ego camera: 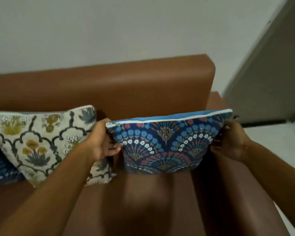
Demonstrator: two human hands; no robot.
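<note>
A dark blue cushion point(165, 143) with a fan-and-flower print and a white zip along its top stands upright on the brown sofa seat point(143, 201), against the backrest. My left hand point(102, 142) grips its left edge, thumb on the front face. My right hand point(232, 142) grips its right edge near the armrest. The cushion sits between both hands, slightly raised at its top corners.
A cream cushion point(41, 142) with yellow and grey flowers leans on the backrest point(109, 82) just left of my left hand. Another dark blue cushion point(0, 167) peeks out at the far left. The sofa's right armrest point(216, 101), a pale wall and floor lie beyond.
</note>
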